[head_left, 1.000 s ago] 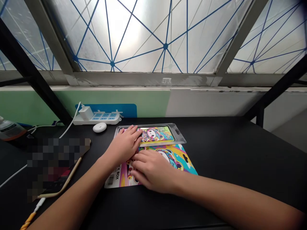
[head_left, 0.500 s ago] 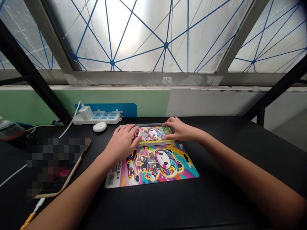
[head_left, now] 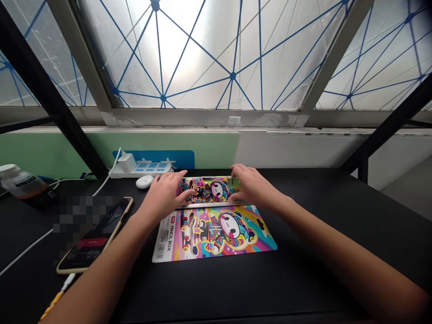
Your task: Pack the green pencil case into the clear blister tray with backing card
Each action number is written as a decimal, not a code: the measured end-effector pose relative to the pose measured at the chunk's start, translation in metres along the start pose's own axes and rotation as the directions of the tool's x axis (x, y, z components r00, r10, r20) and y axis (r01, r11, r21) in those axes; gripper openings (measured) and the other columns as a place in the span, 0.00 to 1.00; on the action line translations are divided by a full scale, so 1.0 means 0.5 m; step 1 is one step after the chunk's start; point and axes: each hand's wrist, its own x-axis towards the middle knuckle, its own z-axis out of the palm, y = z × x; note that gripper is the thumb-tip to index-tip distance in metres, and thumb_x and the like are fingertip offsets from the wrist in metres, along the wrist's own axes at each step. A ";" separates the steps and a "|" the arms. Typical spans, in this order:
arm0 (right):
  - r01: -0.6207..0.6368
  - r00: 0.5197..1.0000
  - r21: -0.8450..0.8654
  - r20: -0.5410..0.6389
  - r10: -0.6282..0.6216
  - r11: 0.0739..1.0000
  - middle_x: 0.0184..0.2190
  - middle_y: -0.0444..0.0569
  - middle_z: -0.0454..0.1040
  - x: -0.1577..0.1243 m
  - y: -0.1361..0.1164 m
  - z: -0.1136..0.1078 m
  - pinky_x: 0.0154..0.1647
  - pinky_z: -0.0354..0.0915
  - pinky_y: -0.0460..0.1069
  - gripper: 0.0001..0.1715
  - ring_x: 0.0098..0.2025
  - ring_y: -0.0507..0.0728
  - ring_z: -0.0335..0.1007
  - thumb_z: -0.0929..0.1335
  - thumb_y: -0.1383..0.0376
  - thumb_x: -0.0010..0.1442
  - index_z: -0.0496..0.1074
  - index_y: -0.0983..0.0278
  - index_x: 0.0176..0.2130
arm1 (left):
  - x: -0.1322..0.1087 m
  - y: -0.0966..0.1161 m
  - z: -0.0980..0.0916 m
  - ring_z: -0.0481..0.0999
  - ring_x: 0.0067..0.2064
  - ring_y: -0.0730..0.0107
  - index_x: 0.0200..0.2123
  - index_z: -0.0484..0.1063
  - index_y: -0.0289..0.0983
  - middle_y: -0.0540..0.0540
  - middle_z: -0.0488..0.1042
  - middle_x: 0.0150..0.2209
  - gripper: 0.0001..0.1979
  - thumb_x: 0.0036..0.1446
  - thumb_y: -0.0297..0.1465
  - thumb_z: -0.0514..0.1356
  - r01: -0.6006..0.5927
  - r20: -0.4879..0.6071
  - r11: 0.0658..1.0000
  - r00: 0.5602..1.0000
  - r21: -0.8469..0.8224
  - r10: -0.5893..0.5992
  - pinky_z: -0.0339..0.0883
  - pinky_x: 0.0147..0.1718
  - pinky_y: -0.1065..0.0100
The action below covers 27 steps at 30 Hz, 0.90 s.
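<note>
A colourful pencil box (head_left: 208, 191), printed with a cartoon character, lies on the dark table between my hands. My left hand (head_left: 168, 191) is at its left end, fingers stretched out and thumb apart over the box's top. At the right end, my right hand (head_left: 254, 183) has its fingers bent over the far side and its thumb at the near side, gripping the box. Just in front of the box, a matching printed card (head_left: 216, 236) marked "PENCIL BOX" lies flat. My hands cover both ends of the box.
To the left lie a phone (head_left: 97, 238) with a cable plugged in and a white earbud case (head_left: 145, 182). A power strip (head_left: 151, 167) stands at the wall. A bottle (head_left: 23, 184) is at far left. Black frame bars (head_left: 67, 103) rise on both sides.
My left hand has moved left along the box and its fingers have straightened, baring more of the print. My right hand stays at the right end. The view has tilted slightly upward.
</note>
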 end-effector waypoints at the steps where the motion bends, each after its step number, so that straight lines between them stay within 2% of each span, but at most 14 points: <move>1: -0.003 1.000 -0.026 -0.022 0.003 1.000 0.43 0.53 0.74 -0.002 -0.009 -0.004 0.46 0.64 0.56 0.26 0.45 0.65 0.71 0.79 0.57 0.48 0.66 0.61 0.41 | 0.003 -0.009 -0.008 0.72 0.56 0.49 0.59 0.68 0.37 0.38 0.74 0.55 0.27 0.62 0.46 0.60 -0.017 0.003 1.000 1.000 -0.022 0.017 0.64 0.54 0.49; 3: 0.010 0.997 -0.074 -0.077 -0.015 0.997 0.38 0.52 0.76 -0.011 -0.026 -0.018 0.42 0.65 0.55 0.19 0.40 0.64 0.72 0.76 0.62 0.53 0.67 0.62 0.40 | 0.005 -0.018 -0.031 0.75 0.51 0.52 0.53 0.72 0.38 0.40 0.76 0.51 0.23 0.59 0.44 0.64 -0.096 -0.019 0.994 0.995 -0.056 0.095 0.67 0.50 0.53; 6: 0.079 0.969 -0.118 -0.224 -0.104 0.990 0.40 0.54 0.76 -0.048 -0.052 -0.057 0.42 0.66 0.56 0.12 0.41 0.63 0.72 0.70 0.65 0.62 0.69 0.63 0.45 | -0.018 0.003 -0.078 0.74 0.50 0.53 0.47 0.73 0.39 0.42 0.76 0.47 0.17 0.59 0.42 0.65 -0.222 -0.165 0.975 0.962 -0.005 0.219 0.67 0.50 0.54; 8: 0.132 0.939 -0.126 -0.301 -0.165 0.983 0.44 0.56 0.75 -0.096 -0.070 -0.084 0.46 0.66 0.58 0.16 0.44 0.64 0.71 0.67 0.64 0.66 0.68 0.61 0.53 | -0.059 0.032 -0.105 0.72 0.51 0.53 0.47 0.73 0.41 0.42 0.75 0.47 0.13 0.62 0.40 0.62 -0.218 -0.251 0.976 0.943 0.026 0.218 0.66 0.52 0.53; 10: 0.181 0.919 -0.135 -0.330 -0.216 0.974 0.44 0.53 0.75 -0.157 -0.088 -0.097 0.49 0.66 0.59 0.20 0.45 0.64 0.71 0.65 0.66 0.66 0.67 0.56 0.57 | -0.113 0.058 -0.115 0.71 0.53 0.55 0.49 0.71 0.44 0.44 0.75 0.50 0.11 0.64 0.35 0.58 -0.219 -0.269 0.976 0.939 0.014 0.215 0.65 0.54 0.54; 13: 0.231 0.916 -0.156 -0.298 -0.269 0.960 0.42 0.51 0.76 -0.243 -0.108 -0.075 0.54 0.66 0.61 0.26 0.47 0.64 0.72 0.64 0.70 0.65 0.66 0.52 0.60 | -0.196 0.073 -0.087 0.72 0.53 0.55 0.50 0.71 0.47 0.46 0.76 0.52 0.13 0.63 0.30 0.58 -0.237 -0.240 0.972 0.943 -0.007 0.228 0.62 0.59 0.51; 15: 0.264 0.916 -0.160 -0.267 -0.300 0.951 0.42 0.52 0.77 -0.277 -0.118 -0.045 0.53 0.68 0.60 0.25 0.47 0.63 0.72 0.63 0.73 0.65 0.68 0.55 0.58 | -0.236 0.070 -0.052 0.73 0.54 0.55 0.53 0.70 0.47 0.46 0.76 0.54 0.17 0.61 0.29 0.58 -0.234 -0.170 0.972 0.959 -0.024 0.227 0.63 0.58 0.52; 17: 0.264 0.923 -0.146 -0.247 -0.293 0.953 0.44 0.55 0.76 -0.289 -0.126 -0.018 0.52 0.70 0.60 0.20 0.48 0.63 0.73 0.64 0.72 0.65 0.70 0.58 0.54 | -0.261 0.066 -0.022 0.71 0.57 0.53 0.57 0.67 0.47 0.45 0.72 0.59 0.21 0.61 0.29 0.58 -0.169 -0.091 0.984 0.982 -0.062 0.163 0.65 0.57 0.53; 19: 0.231 0.943 -0.077 -0.230 -0.242 0.970 0.50 0.59 0.74 -0.289 -0.134 -0.002 0.53 0.70 0.61 0.14 0.53 0.64 0.71 0.67 0.66 0.66 0.71 0.60 0.51 | -0.274 0.065 -0.003 0.68 0.62 0.51 0.62 0.62 0.46 0.43 0.65 0.65 0.26 0.62 0.35 0.60 -0.068 -0.007 0.990 0.998 -0.125 0.068 0.66 0.58 0.52; 20: 0.206 0.956 -0.026 -0.208 -0.207 0.978 0.54 0.60 0.73 -0.287 -0.136 0.002 0.54 0.70 0.61 0.15 0.56 0.66 0.70 0.68 0.61 0.65 0.71 0.60 0.51 | -0.277 0.066 0.001 0.65 0.64 0.49 0.64 0.59 0.47 0.41 0.61 0.67 0.29 0.61 0.39 0.61 -0.019 0.030 0.988 0.999 -0.154 0.023 0.66 0.59 0.52; 23: 0.100 0.990 0.103 -0.108 -0.089 0.990 0.61 0.61 0.67 -0.286 -0.132 0.005 0.56 0.70 0.63 0.30 0.61 0.68 0.65 0.70 0.49 0.61 0.67 0.60 0.57 | -0.280 0.068 0.003 0.62 0.66 0.48 0.68 0.51 0.47 0.40 0.58 0.68 0.36 0.61 0.43 0.61 0.092 0.097 0.973 0.993 -0.214 -0.072 0.63 0.61 0.49; 25: 0.023 0.999 0.141 -0.049 -0.016 0.990 0.64 0.60 0.64 -0.288 -0.120 -0.002 0.57 0.68 0.64 0.34 0.63 0.68 0.63 0.69 0.49 0.62 0.63 0.59 0.62 | -0.279 0.066 0.002 0.64 0.66 0.50 0.68 0.49 0.47 0.40 0.61 0.67 0.36 0.61 0.42 0.60 0.128 0.107 0.960 0.989 -0.250 -0.104 0.63 0.61 0.50; 27: -0.020 1.000 0.182 0.007 0.019 0.983 0.65 0.58 0.64 -0.286 -0.102 -0.017 0.59 0.67 0.62 0.32 0.64 0.66 0.63 0.69 0.51 0.63 0.63 0.57 0.63 | -0.277 0.064 0.001 0.67 0.64 0.51 0.69 0.48 0.48 0.40 0.63 0.65 0.36 0.62 0.41 0.60 0.151 0.116 0.946 0.986 -0.287 -0.123 0.64 0.60 0.51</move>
